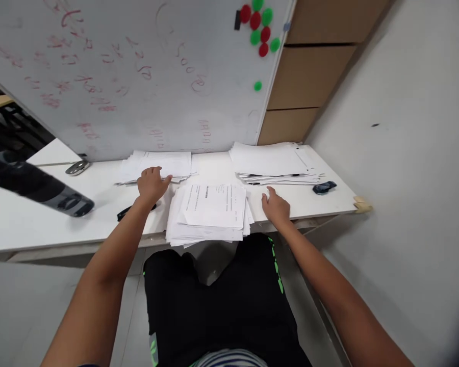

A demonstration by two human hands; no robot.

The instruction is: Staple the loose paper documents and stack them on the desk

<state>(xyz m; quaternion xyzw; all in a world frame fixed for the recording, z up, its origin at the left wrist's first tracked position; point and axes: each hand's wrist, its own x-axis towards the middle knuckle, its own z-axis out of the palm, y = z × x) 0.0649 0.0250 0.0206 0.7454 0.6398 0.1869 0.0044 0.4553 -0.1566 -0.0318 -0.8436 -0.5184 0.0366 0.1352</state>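
- The left hand is reaching over the near edge of the left stack, fingers loosely spread; whether it is touching paper, I cannot tell.
- The right hand is hovering or resting, empty, just short of the right stack, well apart from the left.
- Between the hands, the centre stack is overhanging the tabletop edge, its sheets lying unevenly.
- The step in hand seems to be handling paper; lifting one sheet would be calling for a light fingertip pinch.
- Beyond the left hand, a bottle is standing; beyond both, a whiteboard is rising.
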